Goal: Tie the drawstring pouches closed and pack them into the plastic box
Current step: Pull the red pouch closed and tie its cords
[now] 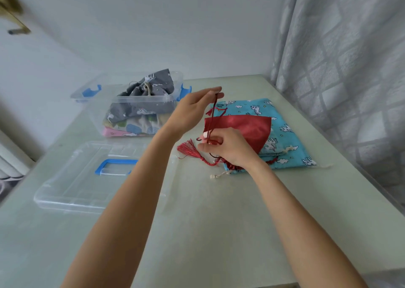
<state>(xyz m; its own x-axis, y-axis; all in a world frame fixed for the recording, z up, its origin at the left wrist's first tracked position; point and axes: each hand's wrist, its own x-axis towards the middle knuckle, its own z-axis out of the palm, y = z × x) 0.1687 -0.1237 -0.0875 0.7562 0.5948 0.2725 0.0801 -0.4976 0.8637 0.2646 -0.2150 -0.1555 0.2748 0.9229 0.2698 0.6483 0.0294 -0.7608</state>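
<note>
Nearest, lower left of the frame: the clear box lid with its blue handle is seen lying flat on the desk, so the box is not yet closed.

Centre frame: the right hand is curled over the gathered mouth of the red satin pouch, fingers clamped on the cord there. The left hand is raised above it, fingers pinched together on the dark red drawstring, which is drawn taut upward. A red tassel trails on the desk just left of the right hand. Judged: tying in progress, knot not finished.

Beneath the red pouch, a turquoise unicorn-print pouch lies flat, apparently still to be tied.

Farther, upper left of centre: the plastic box already holds a grey unicorn pouch, cinched, above other printed pouches. Roughly over half is judged packed.
</note>
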